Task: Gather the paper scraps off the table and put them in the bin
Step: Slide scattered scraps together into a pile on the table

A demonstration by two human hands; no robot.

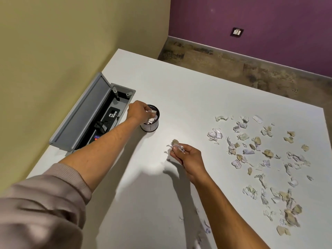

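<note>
The paper scraps [260,159] are small torn pieces, mostly white with faint printed or handwritten marks, mixed with tan and pale green bits, many of them crumpled or curled. They lie scattered over the right half of the white surface [179,87], in a loose band running from the far right toward the near right edge. A few stray bits [206,229] lie nearer the person, partly behind the right forearm, one with blue ink on it. None of the writing on the scraps can be read.

The bin [150,121] is a small round cup with a dark rim and a white side bearing faint line markings that are too small to read. It stands on the surface just beside an open grey cable box [93,115] set into the surface, its lid tilted up toward the yellow wall. White scraps already fill the bin.

The left hand [139,110] reaches over the bin's mouth, its grip narrow, fingers curled round white scraps [150,112] at the rim. The right hand [186,157] hovers above the middle of the surface, its grip pinching a small bunch of white and tan scraps [177,145] between the fingertips.

A wall socket [237,32] sits on the purple wall.
</note>
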